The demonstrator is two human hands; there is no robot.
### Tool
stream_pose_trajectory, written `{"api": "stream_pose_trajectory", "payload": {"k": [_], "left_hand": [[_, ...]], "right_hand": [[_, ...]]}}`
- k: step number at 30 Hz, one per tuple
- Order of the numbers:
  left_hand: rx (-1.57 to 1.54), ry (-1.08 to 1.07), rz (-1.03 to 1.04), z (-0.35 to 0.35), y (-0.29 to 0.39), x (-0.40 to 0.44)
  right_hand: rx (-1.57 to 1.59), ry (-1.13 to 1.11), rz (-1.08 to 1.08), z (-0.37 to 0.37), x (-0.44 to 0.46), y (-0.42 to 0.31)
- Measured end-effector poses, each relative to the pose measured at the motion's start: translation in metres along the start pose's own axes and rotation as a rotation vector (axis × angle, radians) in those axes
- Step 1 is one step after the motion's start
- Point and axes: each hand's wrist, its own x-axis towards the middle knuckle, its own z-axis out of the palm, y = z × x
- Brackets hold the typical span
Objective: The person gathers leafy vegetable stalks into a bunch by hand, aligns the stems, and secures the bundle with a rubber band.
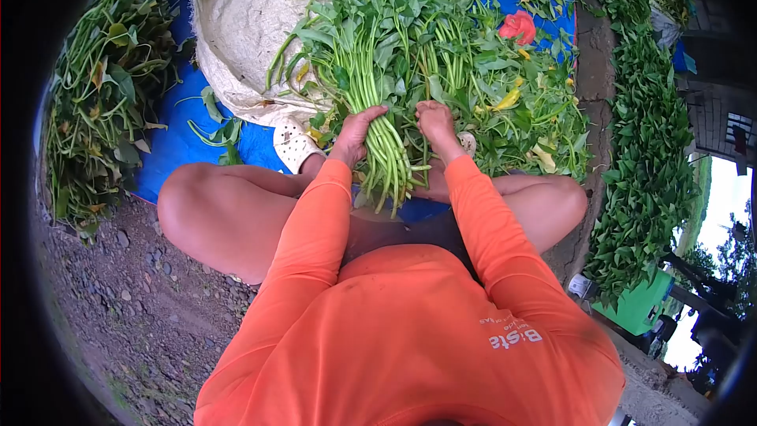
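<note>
A thick bunch of long green leafy stems [364,79] is gripped in my left hand [355,132], the cut ends hanging down toward my lap and the leaves pointing away from me. My right hand [438,126] is closed just to the right of the bunch. Its fingers are curled around what looks like a thin stem, though most of it is hidden. Beyond both hands lies a large heap of the same leafy greens [441,12], with some yellow leaves among them.
A blue tarp [177,146] lies under the greens, with a pale woven sack [236,55] on it. A wilted pile [110,87] stands at left, and a long row of leafy bundles [643,126] at right. A red piece of plastic [518,27] rests on the heap. Gravel [150,292] covers the near-left ground.
</note>
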Motion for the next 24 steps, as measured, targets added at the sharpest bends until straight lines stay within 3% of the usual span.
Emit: {"api": "stream_pose_trajectory", "payload": {"k": [3, 4, 7, 11, 16, 20, 22, 23, 24], "left_hand": [[-0.003, -0.009, -0.010, -0.001, -0.001, 0.002], [0.000, -0.009, 0.000, -0.003, -0.001, 0.003], [0.026, 0.006, 0.006, -0.006, 0.002, 0.007], [0.093, 0.093, 0.097, 0.006, 0.009, -0.006], [0.162, 0.155, 0.224, 0.020, 0.003, -0.010], [0.165, 0.153, 0.213, 0.027, 0.002, -0.011], [0.185, 0.141, 0.161, 0.027, 0.003, -0.013], [0.144, 0.113, 0.160, 0.027, 0.002, -0.014], [0.100, 0.084, 0.162, 0.026, 0.000, -0.012]], "right_hand": [[0.141, -0.066, 0.209, 0.018, -0.010, -0.041], [0.040, -0.070, 0.199, 0.025, -0.006, -0.046], [-0.146, 0.097, -0.105, 0.039, 0.021, -0.028], [0.178, 0.135, -0.385, -0.016, 0.038, -0.046], [0.112, 0.336, -0.542, -0.080, -0.032, -0.118], [-0.306, 0.634, -0.869, -0.057, -0.054, -0.126], [-0.373, 0.512, -0.861, -0.025, -0.061, -0.112], [-0.338, 0.276, -0.723, -0.010, -0.065, -0.101], [-0.319, 0.127, -0.719, 0.005, -0.050, -0.074]]}}
